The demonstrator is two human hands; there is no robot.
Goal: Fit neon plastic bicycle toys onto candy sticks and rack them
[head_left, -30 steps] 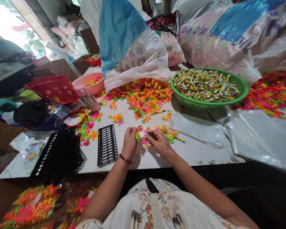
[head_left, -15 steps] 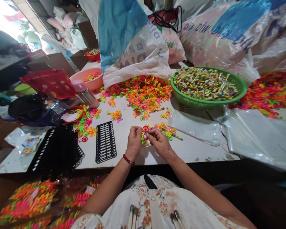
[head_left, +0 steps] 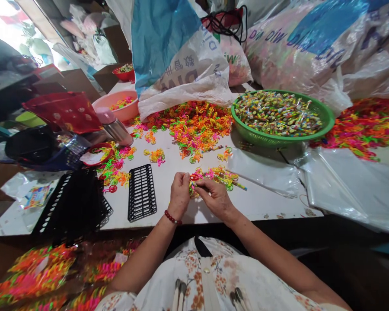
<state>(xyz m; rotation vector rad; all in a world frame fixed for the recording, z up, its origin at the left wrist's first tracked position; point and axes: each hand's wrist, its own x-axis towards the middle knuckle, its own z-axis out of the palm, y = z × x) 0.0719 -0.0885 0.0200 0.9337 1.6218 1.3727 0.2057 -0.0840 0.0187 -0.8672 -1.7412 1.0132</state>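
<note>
My left hand (head_left: 180, 192), with a dark red bead bracelet at the wrist, is closed in a pinch on a small plastic piece (head_left: 194, 177) with a red ring part. Close beside it, my right hand (head_left: 215, 199) has thumb and finger pinched together at the same piece; its fingertips partly hide what lies between them. Just behind the hands is a small heap of coloured plastic pieces and printed sticks (head_left: 225, 176). A black plastic grid rack (head_left: 141, 192) lies flat left of my left hand.
Several black racks (head_left: 73, 203) are stacked at left. A green basin (head_left: 327, 123) holds small wrapped sticks. Behind lies a pile of bright plastic pieces (head_left: 201, 129) spilling from a large sack (head_left: 178, 52). Clear bags (head_left: 340, 185) lie right; a flask (head_left: 116, 129) stands left.
My right fingers have shifted slightly left, closer to my left hand, and the red ring part has tilted. The whole view has moved a little; both hands stay at the same spot.
</note>
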